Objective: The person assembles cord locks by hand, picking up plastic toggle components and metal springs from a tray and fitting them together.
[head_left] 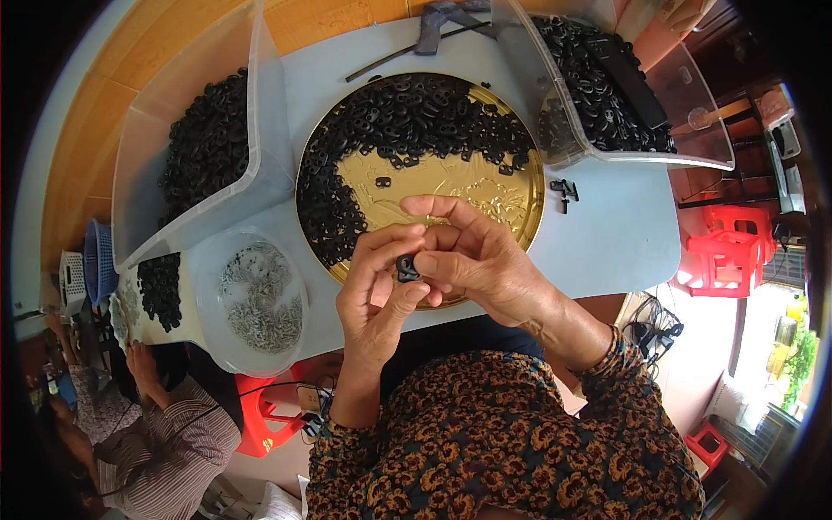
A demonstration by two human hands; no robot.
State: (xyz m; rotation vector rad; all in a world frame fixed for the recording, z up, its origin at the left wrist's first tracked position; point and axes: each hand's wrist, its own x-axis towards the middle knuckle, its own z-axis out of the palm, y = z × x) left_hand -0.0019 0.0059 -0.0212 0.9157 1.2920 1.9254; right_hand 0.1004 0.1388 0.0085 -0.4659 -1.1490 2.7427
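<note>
Between my two hands is a small black plastic piece (pixel 406 269) with rounded openings, held over the near edge of a round gold tray (pixel 368 178). The fingers and thumb of my left hand (pixel 368 299) close round its left and lower sides. My right hand (pixel 494 264) pinches the piece from the right with its thumb, and one finger stretches out above. Fingers cover part of the piece. Many similar black two-hole pieces (pixel 407 108) lie heaped along the tray's far and left sides; a single one (pixel 383 182) rests apart on the gold surface.
Clear bins (pixel 139 165) of black parts flank the tray. A round clear tub (pixel 206 334) left of me holds tiny silver pieces (pixel 276 321). Loose black parts (pixel 563 191) lie to the right. Another person's hand (pixel 143 368) is at the left edge. Red stools (pixel 728 256) stand right.
</note>
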